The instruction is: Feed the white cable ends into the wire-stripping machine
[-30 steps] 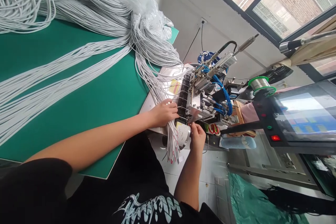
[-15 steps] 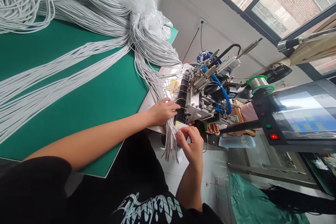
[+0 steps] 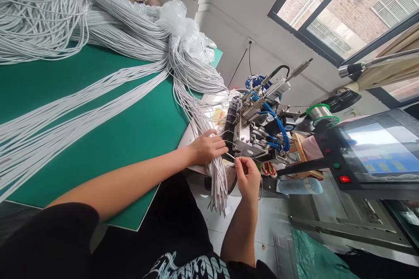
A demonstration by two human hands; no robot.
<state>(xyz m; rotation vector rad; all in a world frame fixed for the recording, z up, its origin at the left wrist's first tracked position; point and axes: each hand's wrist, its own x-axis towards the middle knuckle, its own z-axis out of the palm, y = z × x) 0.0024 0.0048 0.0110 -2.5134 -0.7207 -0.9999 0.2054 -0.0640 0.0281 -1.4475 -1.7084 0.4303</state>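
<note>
Beside the machine (image 3: pixel 253 133), a bundle of white cables (image 3: pixel 218 181) is pinned under the curled fingers of the left hand (image 3: pixel 207 147), seemingly to keep its ends gathered, while one wire (image 3: pixel 231 156) is pinched at the machine's front by the right hand (image 3: pixel 248 176).

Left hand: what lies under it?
A bundle of white cables runs under the left hand and hangs off the metal plate. The hand hides whether its fingers grip any single cable. The right hand pinches one wire nearby.
</note>
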